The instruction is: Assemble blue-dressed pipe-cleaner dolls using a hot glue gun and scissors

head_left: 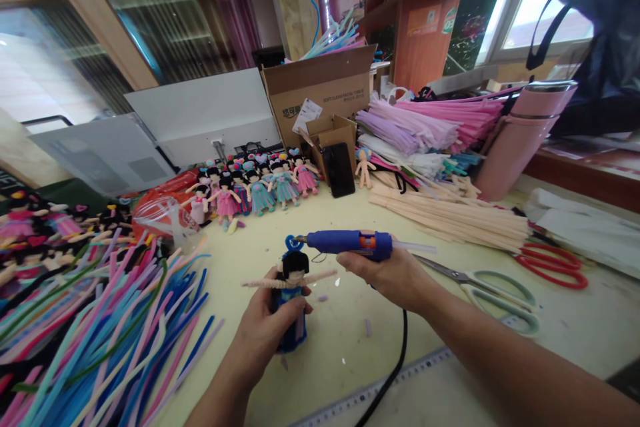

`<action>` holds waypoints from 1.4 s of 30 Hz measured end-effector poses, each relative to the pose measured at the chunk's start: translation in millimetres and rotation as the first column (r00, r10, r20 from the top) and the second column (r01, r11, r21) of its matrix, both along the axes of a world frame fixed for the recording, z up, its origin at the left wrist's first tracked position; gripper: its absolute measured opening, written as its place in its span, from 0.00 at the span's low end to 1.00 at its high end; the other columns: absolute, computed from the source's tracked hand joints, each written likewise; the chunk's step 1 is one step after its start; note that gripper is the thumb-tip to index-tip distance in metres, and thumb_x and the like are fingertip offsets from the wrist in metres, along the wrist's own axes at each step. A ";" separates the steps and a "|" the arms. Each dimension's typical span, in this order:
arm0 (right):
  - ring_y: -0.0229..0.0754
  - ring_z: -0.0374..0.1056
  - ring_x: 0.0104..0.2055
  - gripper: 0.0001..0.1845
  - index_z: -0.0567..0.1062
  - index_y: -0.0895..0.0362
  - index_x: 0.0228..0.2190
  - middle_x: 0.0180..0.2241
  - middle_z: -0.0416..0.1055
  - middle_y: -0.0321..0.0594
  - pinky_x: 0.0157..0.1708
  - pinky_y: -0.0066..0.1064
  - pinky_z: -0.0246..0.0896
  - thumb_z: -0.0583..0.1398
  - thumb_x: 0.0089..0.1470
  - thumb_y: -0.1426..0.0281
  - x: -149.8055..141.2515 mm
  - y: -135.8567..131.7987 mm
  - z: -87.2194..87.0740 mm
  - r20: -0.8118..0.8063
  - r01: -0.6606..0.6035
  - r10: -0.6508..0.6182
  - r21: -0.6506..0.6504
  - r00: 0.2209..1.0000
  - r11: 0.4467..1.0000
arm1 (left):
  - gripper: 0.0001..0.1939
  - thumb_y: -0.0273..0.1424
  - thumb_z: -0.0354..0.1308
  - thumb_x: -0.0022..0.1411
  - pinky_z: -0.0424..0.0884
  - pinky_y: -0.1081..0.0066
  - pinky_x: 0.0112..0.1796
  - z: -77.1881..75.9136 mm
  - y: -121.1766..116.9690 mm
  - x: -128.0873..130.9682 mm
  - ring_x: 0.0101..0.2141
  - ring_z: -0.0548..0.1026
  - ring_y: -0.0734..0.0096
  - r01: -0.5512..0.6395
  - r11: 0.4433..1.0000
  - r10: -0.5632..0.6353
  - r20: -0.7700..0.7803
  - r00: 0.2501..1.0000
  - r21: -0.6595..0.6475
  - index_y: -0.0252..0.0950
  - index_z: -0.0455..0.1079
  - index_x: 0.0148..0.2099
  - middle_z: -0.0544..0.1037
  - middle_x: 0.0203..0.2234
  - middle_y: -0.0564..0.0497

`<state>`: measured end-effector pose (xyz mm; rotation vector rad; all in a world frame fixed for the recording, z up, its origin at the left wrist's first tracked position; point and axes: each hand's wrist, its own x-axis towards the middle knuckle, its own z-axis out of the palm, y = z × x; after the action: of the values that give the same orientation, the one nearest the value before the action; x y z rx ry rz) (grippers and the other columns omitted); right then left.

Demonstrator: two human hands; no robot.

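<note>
A small doll (295, 267) with black hair, a blue dress and straight beige arms stands upright in my left hand (273, 313), whose fingers wrap round its body. On top of its head sits a blue heart-shaped loop (294, 243). My right hand (387, 273) is closed round a blue hot glue gun (345, 242), with a clear glue stick (415, 247) poking out of its back. The gun's nozzle points left and is at the heart; whether they touch I cannot tell. A black cord (400, 360) runs down from the gun.
Loose coloured pipe cleaners (165, 320) lie at left. Finished dolls (260, 187) stand at the back by a phone (339, 170) and cardboard box (320, 90). At right are beige stems (450, 217), green-handled scissors (500, 290), red-handled scissors (553, 263) and a pink flask (525, 140). A ruler (425, 363) lies in front.
</note>
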<state>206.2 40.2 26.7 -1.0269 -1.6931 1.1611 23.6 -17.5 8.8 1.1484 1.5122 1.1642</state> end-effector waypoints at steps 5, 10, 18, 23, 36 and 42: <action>0.34 0.53 0.21 0.10 0.75 0.55 0.22 0.18 0.64 0.32 0.20 0.26 0.53 0.59 0.46 0.62 -0.6 -0.9 0.8 0.037 -0.002 0.002 0.003 0.999 1.000 | 0.17 0.33 0.59 0.47 0.68 0.71 0.26 -0.4 0.7 -0.3 0.28 0.75 0.66 0.004 1.000 -0.004 0.000 1.000 0.005 0.37 0.67 0.42 0.76 0.31 0.49; 0.34 0.52 0.21 0.11 0.76 0.55 0.23 0.17 0.62 0.32 0.20 0.26 0.54 0.59 0.46 0.62 -0.6 -0.9 0.6 0.042 -0.026 0.026 0.002 0.999 1.000 | 0.18 0.33 0.59 0.47 0.69 0.71 0.26 -0.4 0.9 -1.0 0.28 0.75 0.66 0.009 1.000 -0.009 0.011 1.000 0.003 0.37 0.67 0.43 0.76 0.31 0.49; 0.34 0.53 0.22 0.12 0.78 0.55 0.26 0.18 0.63 0.32 0.21 0.26 0.54 0.58 0.45 0.61 -1.2 -0.3 0.0 0.046 -0.027 0.027 -0.008 0.999 1.000 | 0.17 0.32 0.59 0.47 0.68 0.70 0.28 0.8 0.2 0.8 0.27 0.74 0.67 0.002 1.000 -0.002 0.010 1.000 0.019 0.37 0.67 0.42 0.76 0.30 0.50; 0.34 0.54 0.23 0.12 0.79 0.54 0.30 0.20 0.66 0.32 0.22 0.26 0.56 0.59 0.45 0.62 -0.8 -0.4 1.2 0.033 -0.046 0.047 -0.015 0.998 0.999 | 0.17 0.31 0.59 0.48 0.68 0.69 0.28 2.2 -0.8 2.3 0.27 0.74 0.68 -0.013 1.000 0.013 0.024 1.000 0.020 0.37 0.68 0.42 0.76 0.29 0.51; 0.34 0.55 0.23 0.14 0.80 0.55 0.31 0.22 0.68 0.34 0.23 0.26 0.57 0.59 0.44 0.62 -1.1 1.4 0.9 0.031 -0.055 0.056 -0.030 0.998 0.998 | 0.17 0.32 0.59 0.48 0.69 0.70 0.28 1.0 0.1 1.1 0.28 0.74 0.67 -0.003 1.000 0.003 0.017 1.000 0.022 0.37 0.68 0.43 0.76 0.29 0.51; 0.34 0.54 0.22 0.13 0.79 0.55 0.29 0.20 0.66 0.33 0.22 0.26 0.56 0.60 0.44 0.62 -1.1 1.9 -0.3 0.011 -0.054 0.054 -0.030 0.998 0.998 | 0.17 0.32 0.59 0.47 0.69 0.70 0.28 0.1 0.7 -0.2 0.27 0.74 0.67 -0.010 1.000 0.010 0.015 1.000 0.029 0.37 0.68 0.42 0.76 0.29 0.51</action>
<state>205.1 42.0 26.4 -1.0133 -1.7267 1.2205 23.5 -16.8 8.8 1.1501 1.4958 1.2026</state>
